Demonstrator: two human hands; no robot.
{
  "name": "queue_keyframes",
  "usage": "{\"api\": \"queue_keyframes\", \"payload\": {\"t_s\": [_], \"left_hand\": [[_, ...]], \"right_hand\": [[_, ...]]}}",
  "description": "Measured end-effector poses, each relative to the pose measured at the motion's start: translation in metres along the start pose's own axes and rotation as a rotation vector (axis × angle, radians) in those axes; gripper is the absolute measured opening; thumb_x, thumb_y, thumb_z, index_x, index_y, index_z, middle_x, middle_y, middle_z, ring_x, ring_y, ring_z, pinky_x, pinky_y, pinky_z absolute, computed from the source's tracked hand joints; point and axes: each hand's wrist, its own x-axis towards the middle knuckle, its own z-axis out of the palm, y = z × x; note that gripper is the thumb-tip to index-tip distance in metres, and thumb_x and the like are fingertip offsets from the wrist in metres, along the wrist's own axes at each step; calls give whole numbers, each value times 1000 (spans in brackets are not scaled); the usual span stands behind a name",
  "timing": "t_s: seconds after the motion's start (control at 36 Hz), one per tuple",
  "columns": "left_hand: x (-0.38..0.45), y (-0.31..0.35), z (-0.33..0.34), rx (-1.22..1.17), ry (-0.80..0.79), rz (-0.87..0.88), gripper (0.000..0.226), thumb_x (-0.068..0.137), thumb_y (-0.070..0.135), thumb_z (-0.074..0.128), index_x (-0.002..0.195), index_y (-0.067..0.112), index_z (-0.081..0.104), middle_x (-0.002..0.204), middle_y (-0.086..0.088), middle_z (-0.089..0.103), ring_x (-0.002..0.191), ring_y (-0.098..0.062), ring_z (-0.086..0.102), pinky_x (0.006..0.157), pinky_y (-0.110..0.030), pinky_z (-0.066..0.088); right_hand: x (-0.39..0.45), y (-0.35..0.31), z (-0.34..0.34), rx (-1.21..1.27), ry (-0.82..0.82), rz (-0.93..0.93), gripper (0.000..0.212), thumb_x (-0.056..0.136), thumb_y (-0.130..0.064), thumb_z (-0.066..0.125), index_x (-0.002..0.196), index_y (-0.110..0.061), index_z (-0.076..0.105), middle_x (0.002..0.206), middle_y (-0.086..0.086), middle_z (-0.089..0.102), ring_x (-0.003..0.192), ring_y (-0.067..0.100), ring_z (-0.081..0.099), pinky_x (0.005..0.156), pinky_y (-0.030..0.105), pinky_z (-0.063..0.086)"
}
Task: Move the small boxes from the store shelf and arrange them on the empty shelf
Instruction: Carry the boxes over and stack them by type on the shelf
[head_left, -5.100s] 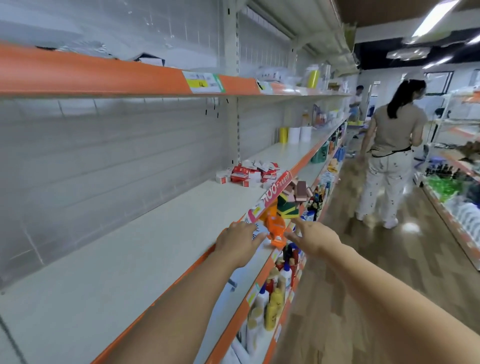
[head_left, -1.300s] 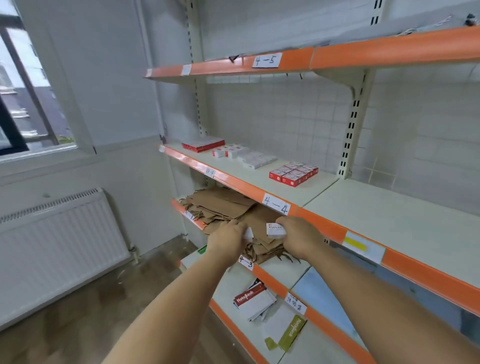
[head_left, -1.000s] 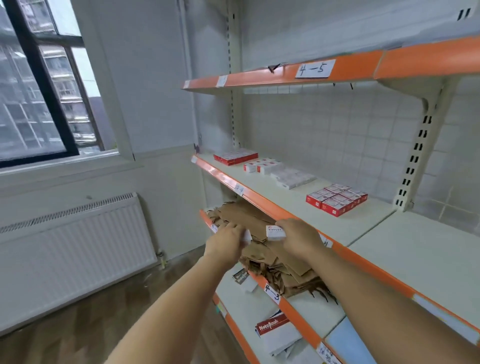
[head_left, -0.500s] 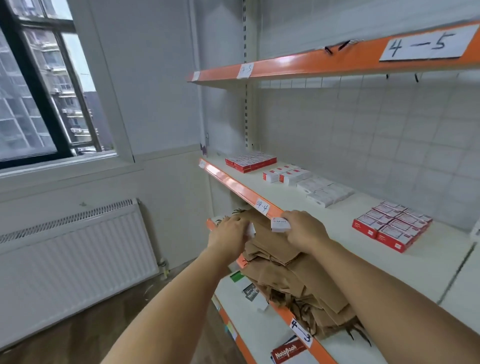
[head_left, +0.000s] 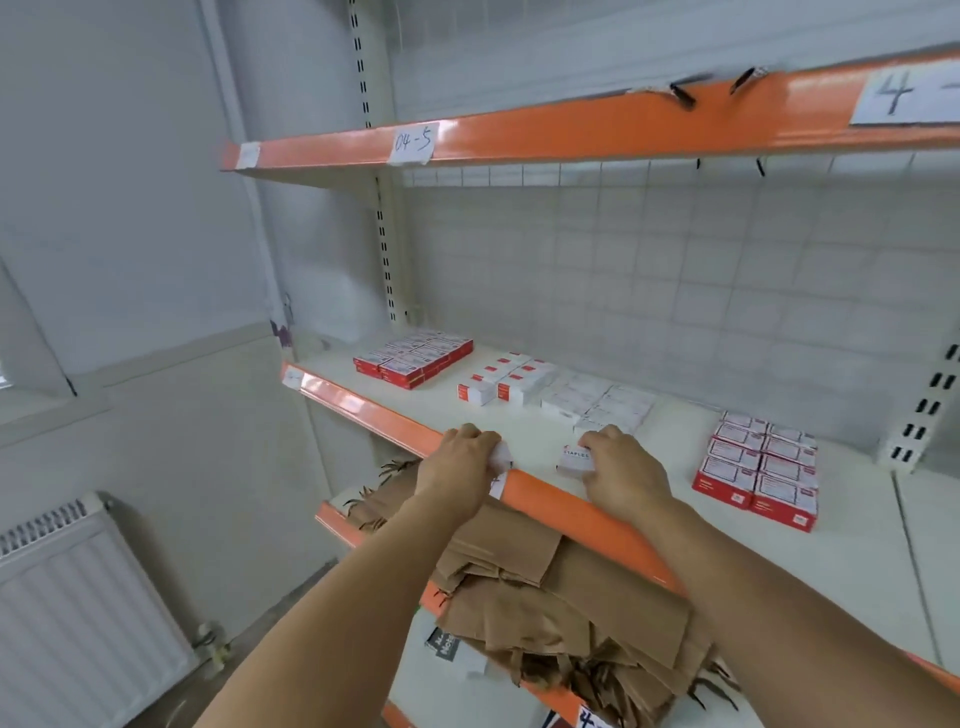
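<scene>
Two bare arms reach out to a white shelf (head_left: 530, 415) with an orange front edge.

The right hand (head_left: 621, 470) holds a small white box (head_left: 575, 461). The box has grey letters on its side. It sits at the tips of the fingers, on the left side of the hand. The fingers curl over its top and far side. The box is low over the shelf, just past the orange edge. It is hard to tell if it touches the shelf.

The left hand (head_left: 464, 462) is right at the orange edge. Its fingers are curled round another small white box (head_left: 502, 456). Only a corner of it peeks out past the fingertips, so most of it is hidden.

More boxes lie farther back on the shelf. There is a red block of boxes (head_left: 413, 356) at the far left. Next to it are white boxes with red ends (head_left: 506, 382), then plain white boxes (head_left: 597, 402). A red and white group (head_left: 758, 465) lies to the right of the right hand.

On the shelf below lies a heap of brown paper bags (head_left: 561, 597). A white radiator (head_left: 78, 613) is on the wall to the left.
</scene>
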Motion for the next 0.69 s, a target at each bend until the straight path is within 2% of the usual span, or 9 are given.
{"api": "queue_keyframes", "payload": {"t_s": [0.11,0.19,0.42,0.56,0.69], "left_hand": [[27,12,5,-20,17,31,32,99,25,48,131,18,51,128,-4,49,118,-23,43,85,-37,46],[40,20,12,-37,-30,38,32,99,25,49,130,18,52,128,-4,48,119,-22,42,88,-38,47],[76,25,28,-34,-107,130,39,100,25,47,139,24,45,134,-2,45,126,-20,39,93,-38,45],[100,19,34,-73,-132,202,43,99,25,49,142,23,42,140,-1,42,129,-19,37,99,-36,40],[118,9,43,-139,-185,327,50,98,25,52,145,23,37,145,-3,38,132,-21,35,106,-35,36]], "right_hand": [[9,8,6,2,11,2,48,90,-19,53,137,-21,45,132,1,41,123,20,42,87,33,45],[12,9,12,-7,5,-18,47,92,-23,52,138,-20,45,133,1,42,122,21,42,91,34,45],[23,5,14,-100,29,-4,46,92,-30,49,138,-24,46,135,-1,45,126,21,38,103,35,28],[27,-2,21,-97,87,4,45,89,-37,49,132,-27,50,132,-6,47,123,18,39,102,33,26],[33,-17,26,-49,229,124,34,92,-38,47,122,-25,57,123,-6,54,118,17,43,96,31,27]]}}
